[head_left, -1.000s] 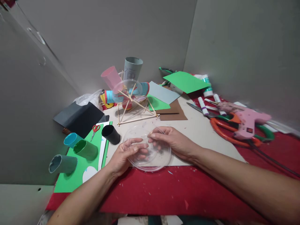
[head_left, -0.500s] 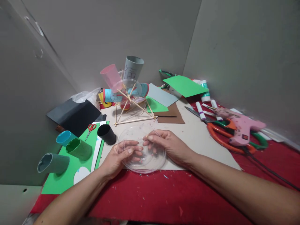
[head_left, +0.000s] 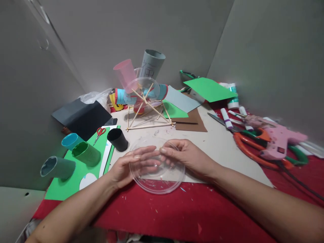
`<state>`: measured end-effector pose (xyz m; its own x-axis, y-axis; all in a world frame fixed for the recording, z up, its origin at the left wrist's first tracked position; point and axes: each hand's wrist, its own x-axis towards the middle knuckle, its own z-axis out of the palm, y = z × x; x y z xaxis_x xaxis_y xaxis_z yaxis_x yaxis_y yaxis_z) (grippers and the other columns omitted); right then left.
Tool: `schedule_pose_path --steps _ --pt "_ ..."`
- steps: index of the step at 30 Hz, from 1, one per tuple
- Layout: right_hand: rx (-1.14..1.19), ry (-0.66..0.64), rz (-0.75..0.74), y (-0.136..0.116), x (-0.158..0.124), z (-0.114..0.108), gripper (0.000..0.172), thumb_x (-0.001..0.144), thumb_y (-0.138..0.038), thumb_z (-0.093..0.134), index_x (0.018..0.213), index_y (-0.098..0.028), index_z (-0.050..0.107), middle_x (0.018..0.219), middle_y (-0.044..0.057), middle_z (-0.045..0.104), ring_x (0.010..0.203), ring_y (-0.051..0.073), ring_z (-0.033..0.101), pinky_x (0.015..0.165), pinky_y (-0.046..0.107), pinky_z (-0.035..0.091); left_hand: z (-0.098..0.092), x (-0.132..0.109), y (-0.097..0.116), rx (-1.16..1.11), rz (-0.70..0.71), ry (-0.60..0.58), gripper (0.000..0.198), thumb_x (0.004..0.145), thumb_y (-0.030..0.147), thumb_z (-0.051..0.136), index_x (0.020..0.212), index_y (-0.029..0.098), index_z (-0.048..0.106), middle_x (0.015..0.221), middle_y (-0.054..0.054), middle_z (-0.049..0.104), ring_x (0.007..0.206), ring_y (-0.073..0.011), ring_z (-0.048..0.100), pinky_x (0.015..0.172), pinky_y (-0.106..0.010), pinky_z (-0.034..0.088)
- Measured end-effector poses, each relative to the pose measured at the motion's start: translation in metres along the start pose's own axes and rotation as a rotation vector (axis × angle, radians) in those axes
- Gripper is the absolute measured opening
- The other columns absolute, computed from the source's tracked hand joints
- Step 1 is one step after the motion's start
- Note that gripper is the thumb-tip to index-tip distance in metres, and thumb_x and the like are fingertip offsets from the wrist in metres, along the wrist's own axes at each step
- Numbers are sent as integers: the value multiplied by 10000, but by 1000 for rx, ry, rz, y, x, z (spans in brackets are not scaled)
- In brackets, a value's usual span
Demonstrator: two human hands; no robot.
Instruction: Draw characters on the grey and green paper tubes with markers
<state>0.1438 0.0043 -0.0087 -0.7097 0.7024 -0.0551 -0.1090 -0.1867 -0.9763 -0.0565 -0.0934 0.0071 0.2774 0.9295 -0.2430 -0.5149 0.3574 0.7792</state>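
Observation:
A clear round plastic lid (head_left: 158,187) is held up between my hands over the front edge of the grey board. My right hand (head_left: 184,155) pinches it near its upper right part, thumb on the near side. Behind the lid's left side lie the long, nearly straight fingers of my left hand (head_left: 134,163), seen through the plastic, with the thumb near the rim. Beyond my hands stands a stick frame (head_left: 152,127) carrying a clear disc, a pink cup (head_left: 126,76), a grey tube (head_left: 152,64) with markings and blue tubes with red rims.
On the left, a black tube (head_left: 117,139), red-handled scissors (head_left: 100,132), and green (head_left: 87,153), blue and grey tubes stand around green sheets. On the right are a pink glue gun (head_left: 278,138), large orange-handled scissors (head_left: 246,153), markers and a glue bottle (head_left: 233,96).
My left fingers have straightened and spread behind the lid. The lid now tilts and sits slightly lower and further right in view. The whole view has shifted a little.

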Motion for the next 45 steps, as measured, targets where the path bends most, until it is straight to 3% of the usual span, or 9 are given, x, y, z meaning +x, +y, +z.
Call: schedule_pose_path --steps 2,5,9,12,19,27,35,40,45 --pt "-96 2 -28 1 -2 1 416 723 -562 801 658 -173 671 609 3 643 532 93 512 525 236 415 -2 1 1 29 -41 19 451 801 264 760 1235 152 707 1366 -149 654 1083 -249 685 1000 -408 500" --pt "-344 140 -170 3 -4 1 302 790 -497 746 820 -203 681 630 -16 625 575 122 524 561 260 432 -3 3 -1 77 -50 66 351 871 230 709 1214 156 717 1352 -159 660 1076 -248 690 962 -392 513" --pt "-773 348 -601 4 -8 -1 258 853 -347 708 1080 -230 668 952 53 707 841 200 632 774 350 501 -1 2 -3 62 -15 57 353 898 231 681 1247 181 704 1424 -148 613 1093 -235 682 925 -358 531" --pt "-1055 379 -839 3 -13 -2 140 931 -311 639 1035 -238 699 921 61 682 881 217 626 783 365 481 2 1 -3 52 3 39 343 898 205 661 1237 197 711 1450 -128 596 1098 -234 678 885 -339 538" --pt "-1382 342 -949 4 -19 4 136 983 -265 586 1000 -196 702 827 42 735 785 193 615 741 334 402 4 -1 -6 77 21 17 349 897 205 655 1244 204 698 1448 -118 592 1147 -265 645 872 -354 530" --pt "-1326 275 -835 11 -11 -2 177 974 -284 583 918 -212 735 799 50 757 739 197 661 714 329 442 7 -1 -14 75 24 4 418 860 205 694 1274 224 641 1533 -122 492 1087 -249 652 767 -339 592" --pt "-986 190 -448 0 -9 -4 182 892 -326 601 772 -213 678 729 27 709 688 176 652 658 283 489 7 1 -20 99 -15 -39 376 860 237 692 1233 210 648 1515 -141 491 1038 -231 660 767 -336 596" --pt "-989 173 -355 2 -10 2 188 858 -333 573 737 -219 661 689 15 703 646 172 631 626 279 460 8 0 -24 71 -51 -43 385 836 295 725 1202 195 657 1499 -154 484 1023 -230 663 803 -359 584" --pt "-1121 182 -247 4 -10 0 290 882 -451 521 693 -236 563 597 -1 624 544 162 549 543 276 393 10 -1 -26 41 -11 12 442 825 290 734 1243 219 607 1547 -140 443 1107 -266 647 820 -390 573"
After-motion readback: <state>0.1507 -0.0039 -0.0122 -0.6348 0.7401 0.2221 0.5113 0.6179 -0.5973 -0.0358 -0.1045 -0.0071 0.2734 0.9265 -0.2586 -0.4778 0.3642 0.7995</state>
